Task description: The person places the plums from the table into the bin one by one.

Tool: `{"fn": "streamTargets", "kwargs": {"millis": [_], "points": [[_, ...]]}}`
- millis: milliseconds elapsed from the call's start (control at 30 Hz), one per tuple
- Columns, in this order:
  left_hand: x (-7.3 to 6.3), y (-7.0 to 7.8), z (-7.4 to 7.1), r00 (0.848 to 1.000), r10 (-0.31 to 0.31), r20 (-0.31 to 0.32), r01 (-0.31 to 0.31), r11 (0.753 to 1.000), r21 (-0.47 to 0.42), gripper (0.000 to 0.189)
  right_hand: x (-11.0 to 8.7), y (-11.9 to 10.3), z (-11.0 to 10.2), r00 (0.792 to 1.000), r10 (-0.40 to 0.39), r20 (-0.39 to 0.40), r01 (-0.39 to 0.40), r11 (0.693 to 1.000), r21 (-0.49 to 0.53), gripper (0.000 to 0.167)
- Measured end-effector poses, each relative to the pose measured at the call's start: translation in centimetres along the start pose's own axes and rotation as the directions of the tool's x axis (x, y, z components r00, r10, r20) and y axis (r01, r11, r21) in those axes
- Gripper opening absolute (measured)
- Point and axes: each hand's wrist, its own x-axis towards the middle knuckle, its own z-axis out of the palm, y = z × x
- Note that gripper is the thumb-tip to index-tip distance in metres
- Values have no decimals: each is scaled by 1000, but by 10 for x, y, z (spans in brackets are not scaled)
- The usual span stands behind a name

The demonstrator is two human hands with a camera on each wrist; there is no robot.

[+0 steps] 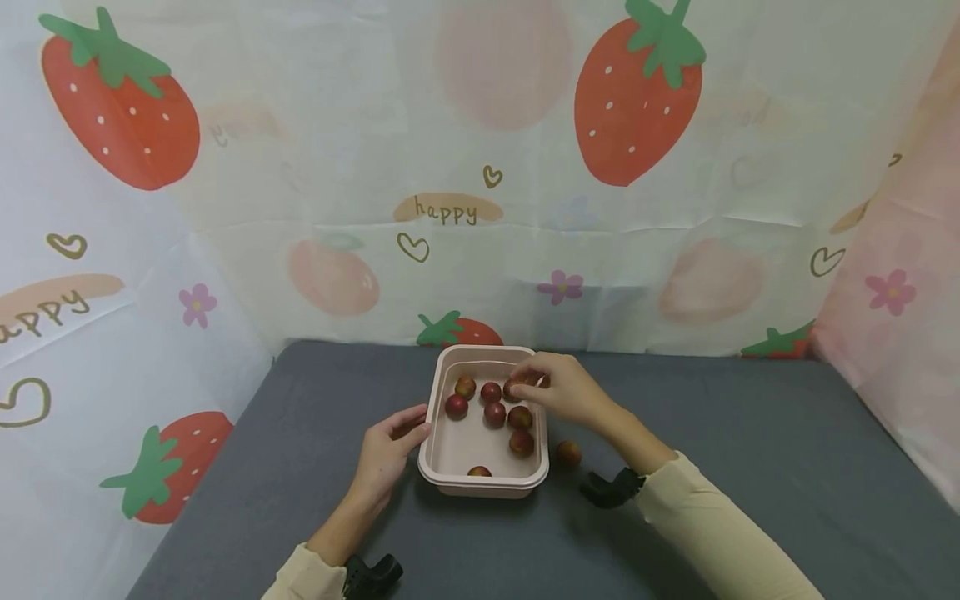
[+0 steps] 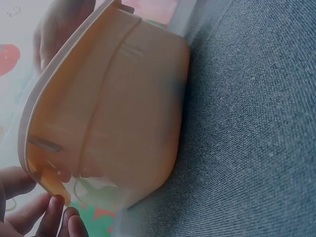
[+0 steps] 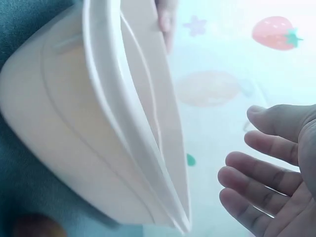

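A pale pink plastic box [image 1: 468,454] holds several dark red and brownish plums [image 1: 494,414], mostly toward its far and right sides. My left hand [image 1: 386,450] grips the box's left rim, thumb at the lip and curled fingers [image 2: 52,212] against the outside wall. Over the far right part of the box is my right hand [image 1: 562,387]; in the right wrist view its fingers [image 3: 252,168] are spread apart with nothing between them. One plum [image 1: 512,390] shows right at the fingertips in the head view, partly covered by them.
A single plum [image 1: 568,453] lies on the dark grey cloth [image 1: 720,450] just right of the box, near the right forearm. Behind the table hangs a pale curtain [image 1: 360,167] printed with strawberries. Black wrist straps [image 1: 611,489] are worn on both arms.
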Motion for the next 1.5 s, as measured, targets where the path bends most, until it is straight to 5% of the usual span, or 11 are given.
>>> {"fn": "streamTargets", "kwargs": {"millis": [267,633,1500], "points": [[0,-2,0,1000,8,0,-8,1000,1,36,-35,14,-14,996,38,-75,-37,999,13,18],[-1,0,0,1000,3,0,-3,1000,-7,36,-69,35,-17,991,132,-37,-131,991,25,19],[-2,0,-1,1000,-9,12,9,1000,-8,37,-89,67,15,980,191,61,-194,979,53,29]]}}
